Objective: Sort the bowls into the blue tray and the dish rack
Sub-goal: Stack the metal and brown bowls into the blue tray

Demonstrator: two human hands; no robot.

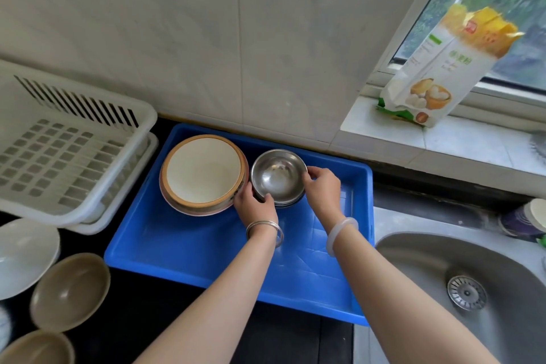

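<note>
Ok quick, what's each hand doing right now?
Left hand: grips the steel bowl at its near-left rim.
Right hand: pinches the same bowl's right rim.

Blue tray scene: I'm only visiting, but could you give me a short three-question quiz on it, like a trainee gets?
1. True or false: the dish rack holds bowls.
2. The left hand and right hand grip: A) the steel bowl, B) a white plate, C) a cup.
3. Fill in: in the blue tray, the steel bowl sits to the ___ of the cream bowl.
Key: 1 false; 2 A; 3 right.
</note>
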